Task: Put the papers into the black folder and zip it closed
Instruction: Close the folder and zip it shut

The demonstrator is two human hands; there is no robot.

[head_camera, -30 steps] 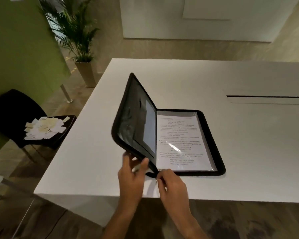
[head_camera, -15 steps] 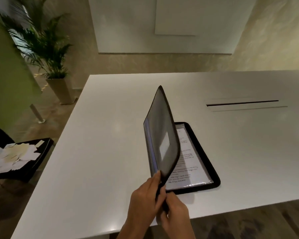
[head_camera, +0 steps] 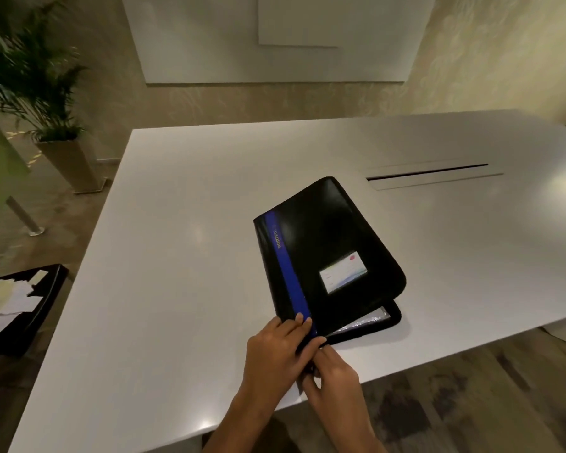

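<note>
The black folder [head_camera: 334, 243] lies on the white table [head_camera: 177, 256], its cover with a blue spine stripe and a small card window folded almost flat. At the near right corner the cover gapes, and a strip of the papers [head_camera: 363, 322] shows inside. My left hand [head_camera: 275, 351] presses on the folder's near spine corner, fingers on the blue stripe. My right hand [head_camera: 332, 376] pinches the folder's near edge right beside it; whether it holds the zip pull is hidden.
A cable slot [head_camera: 432, 174] runs across the table behind the folder. To the left stands a black chair [head_camera: 23, 322] holding several paper scraps, and a potted palm [head_camera: 40, 93] is by the wall. The table's near edge passes under my wrists.
The folder's cover went from standing upright to folded down over the papers. Both hands stayed at the near spine corner. The camera view shifted.
</note>
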